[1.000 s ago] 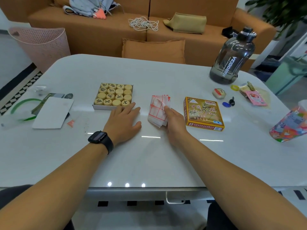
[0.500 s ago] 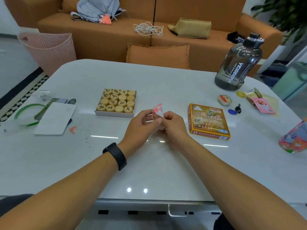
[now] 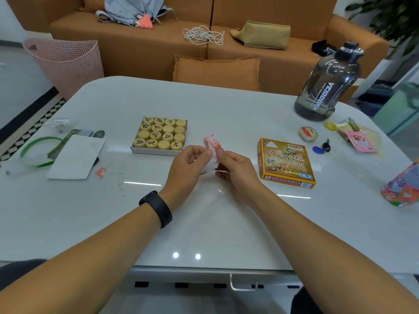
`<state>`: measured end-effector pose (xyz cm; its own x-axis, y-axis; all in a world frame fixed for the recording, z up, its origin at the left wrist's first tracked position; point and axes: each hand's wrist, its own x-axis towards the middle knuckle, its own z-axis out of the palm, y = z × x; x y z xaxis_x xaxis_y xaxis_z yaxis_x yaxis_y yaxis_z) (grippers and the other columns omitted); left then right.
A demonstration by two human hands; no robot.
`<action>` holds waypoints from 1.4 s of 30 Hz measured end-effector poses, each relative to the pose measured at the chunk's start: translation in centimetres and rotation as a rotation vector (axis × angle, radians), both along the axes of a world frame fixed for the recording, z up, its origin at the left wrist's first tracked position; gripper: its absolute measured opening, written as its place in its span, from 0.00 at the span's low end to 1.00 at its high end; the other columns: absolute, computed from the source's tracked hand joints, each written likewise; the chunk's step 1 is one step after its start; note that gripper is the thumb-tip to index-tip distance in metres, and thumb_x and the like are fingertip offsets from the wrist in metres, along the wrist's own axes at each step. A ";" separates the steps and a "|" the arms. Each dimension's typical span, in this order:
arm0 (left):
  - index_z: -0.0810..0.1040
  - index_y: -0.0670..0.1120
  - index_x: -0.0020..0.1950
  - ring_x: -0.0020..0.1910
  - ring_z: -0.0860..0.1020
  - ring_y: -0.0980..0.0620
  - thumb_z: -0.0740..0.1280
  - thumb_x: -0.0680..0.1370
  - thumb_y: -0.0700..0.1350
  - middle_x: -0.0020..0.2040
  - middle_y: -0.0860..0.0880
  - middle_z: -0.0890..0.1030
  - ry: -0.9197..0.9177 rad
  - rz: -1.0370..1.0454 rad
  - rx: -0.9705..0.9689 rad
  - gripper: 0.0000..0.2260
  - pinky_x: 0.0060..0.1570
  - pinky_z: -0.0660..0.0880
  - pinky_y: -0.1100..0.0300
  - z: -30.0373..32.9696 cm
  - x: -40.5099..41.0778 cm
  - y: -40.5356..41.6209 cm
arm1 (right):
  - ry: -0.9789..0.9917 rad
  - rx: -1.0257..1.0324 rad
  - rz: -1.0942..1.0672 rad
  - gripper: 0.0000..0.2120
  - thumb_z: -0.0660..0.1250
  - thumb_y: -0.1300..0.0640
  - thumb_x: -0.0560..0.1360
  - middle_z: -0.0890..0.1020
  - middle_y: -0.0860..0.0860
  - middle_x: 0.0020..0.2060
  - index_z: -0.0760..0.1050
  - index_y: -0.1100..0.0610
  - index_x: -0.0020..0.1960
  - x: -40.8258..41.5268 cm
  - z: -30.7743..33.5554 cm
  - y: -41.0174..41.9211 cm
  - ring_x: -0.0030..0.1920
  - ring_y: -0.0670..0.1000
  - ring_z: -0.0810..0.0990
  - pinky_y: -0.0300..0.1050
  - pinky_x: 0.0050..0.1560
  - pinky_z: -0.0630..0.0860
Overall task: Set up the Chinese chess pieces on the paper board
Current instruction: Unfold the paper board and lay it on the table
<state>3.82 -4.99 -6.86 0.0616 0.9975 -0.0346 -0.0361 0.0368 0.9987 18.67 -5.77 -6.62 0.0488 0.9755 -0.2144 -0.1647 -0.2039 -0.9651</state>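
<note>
The folded paper board (image 3: 212, 152), white with red lines, is held above the table's middle between both hands. My left hand (image 3: 189, 165) pinches its left edge and my right hand (image 3: 237, 168) pinches its right side, fingers curled. Much of the paper is hidden between the fingers. Behind and left of the hands, a shallow white tray (image 3: 145, 151) holds several round wooden chess pieces (image 3: 162, 134) in rows, some showing black characters. The yellow Chinese chess box lid (image 3: 286, 163) lies flat to the right of my right hand.
A large dark water bottle (image 3: 328, 83) stands at the back right, with small items and keys (image 3: 323, 146) near it. A white sheet (image 3: 77, 157) and green band (image 3: 36, 150) lie at the left. A colourful bag (image 3: 402, 189) sits at the right edge.
My left hand left the table and joined my right hand on the folded paper. Both hands lifted the paper off the table and hold it upright between them.
</note>
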 end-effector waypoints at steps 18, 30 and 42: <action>0.81 0.43 0.53 0.43 0.85 0.52 0.67 0.81 0.44 0.47 0.49 0.86 -0.025 0.264 -0.150 0.06 0.38 0.83 0.55 0.3 -1.5 1.1 | -0.011 -0.037 -0.225 0.09 0.66 0.53 0.81 0.83 0.50 0.40 0.79 0.53 0.43 3.4 1.4 1.2 0.43 0.50 0.80 0.43 0.39 0.78; 0.80 0.48 0.48 0.48 0.85 0.49 0.68 0.80 0.45 0.49 0.50 0.85 0.050 0.306 -0.127 0.03 0.34 0.81 0.58 -0.4 -1.7 1.3 | -0.156 -0.064 -0.327 0.10 0.64 0.51 0.84 0.84 0.51 0.43 0.80 0.54 0.48 4.4 1.4 1.4 0.36 0.47 0.79 0.40 0.33 0.79; 0.72 0.52 0.69 0.65 0.71 0.59 0.72 0.76 0.59 0.67 0.56 0.74 0.666 -0.037 0.640 0.25 0.62 0.72 0.61 0.3 -0.3 -1.0 | 0.051 -0.065 -0.215 0.08 0.69 0.53 0.80 0.79 0.51 0.33 0.79 0.58 0.52 3.6 2.0 0.9 0.31 0.48 0.75 0.38 0.25 0.70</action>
